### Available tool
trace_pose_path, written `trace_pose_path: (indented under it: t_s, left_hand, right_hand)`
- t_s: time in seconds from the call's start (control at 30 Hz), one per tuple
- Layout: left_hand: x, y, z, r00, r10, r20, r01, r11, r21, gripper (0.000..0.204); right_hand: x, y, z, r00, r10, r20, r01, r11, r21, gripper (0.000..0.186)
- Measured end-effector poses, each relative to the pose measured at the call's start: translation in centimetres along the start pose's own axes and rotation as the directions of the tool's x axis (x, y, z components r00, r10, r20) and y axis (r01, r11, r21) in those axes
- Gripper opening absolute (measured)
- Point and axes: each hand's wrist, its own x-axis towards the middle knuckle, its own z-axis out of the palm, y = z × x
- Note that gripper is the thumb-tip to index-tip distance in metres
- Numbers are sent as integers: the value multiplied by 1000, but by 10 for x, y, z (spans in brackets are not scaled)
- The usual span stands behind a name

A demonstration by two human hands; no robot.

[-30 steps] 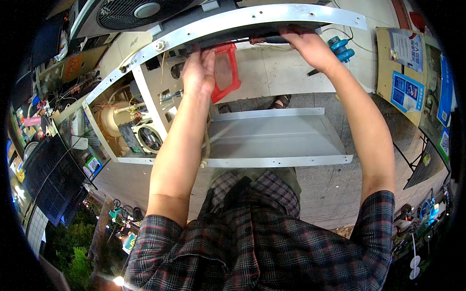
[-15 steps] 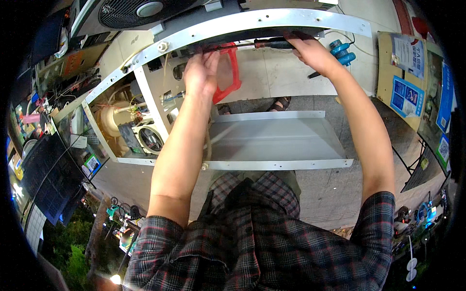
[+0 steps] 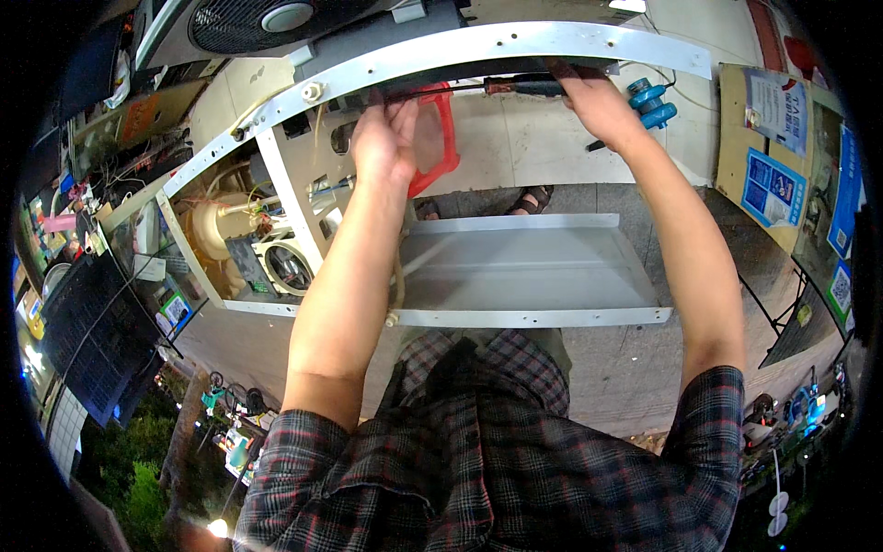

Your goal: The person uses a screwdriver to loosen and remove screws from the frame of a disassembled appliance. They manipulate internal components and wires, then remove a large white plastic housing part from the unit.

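Observation:
My right hand (image 3: 593, 109) is closed on the end of a long black-and-red screwdriver (image 3: 520, 86), lying horizontally beneath the white perforated rail (image 3: 543, 41) of an open metal appliance cabinet. My left hand (image 3: 382, 143) has curled fingers at the shaft's left end, under that rail; what they hold is hidden. A red plastic frame (image 3: 446, 133) lies beside my left hand. Left of it are the cabinet's exposed fan (image 3: 285, 267), a cream cylindrical vessel (image 3: 207, 230) and wiring. The cabinet's grey bottom panel (image 3: 524, 271) lies between my forearms.
A blue power tool (image 3: 653, 106) with a cord lies right of my right hand, beside cardboard (image 3: 736, 147) carrying posters. A large fan unit (image 3: 239, 23) stands beyond the rail. Cluttered shelving (image 3: 69, 212) is at left. My sandalled foot (image 3: 533, 198) shows below the pale surface.
The rail, cabinet and both hands sit slightly lower and farther right in the picture. The screwdriver has shifted a little right with my hands, which keep much the same pose.

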Motion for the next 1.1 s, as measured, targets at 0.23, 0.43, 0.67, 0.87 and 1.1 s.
trace_pose_path:
  t_s: [0.23, 0.43, 0.67, 0.87, 1.1]
  left_hand:
    - [-139, 62, 33, 993, 34, 115, -99, 772, 628, 28]
    - [-139, 121, -20, 571, 703, 423, -427, -185, 885, 39]
    - [-103, 152, -24, 984, 52, 170, -165, 621, 766, 48]
    - [-70, 166, -38, 980, -93, 173, -68, 668, 741, 46]
    - [-46, 183, -62, 958, -271, 97, 98, 623, 776, 54]
  right_hand:
    - [-10, 7, 6, 988, -120, -94, 135, 975, 174, 56]
    - [-9, -5, -8, 987, 3, 162, -6, 1000, 18, 48]
    - [15, 27, 5, 993, -116, 16, 117, 985, -127, 51]
    - [2, 5, 11, 947, -292, -131, 310, 939, 147, 42]
    - [-12, -10, -1, 933, -356, -42, 349, 929, -121, 38]
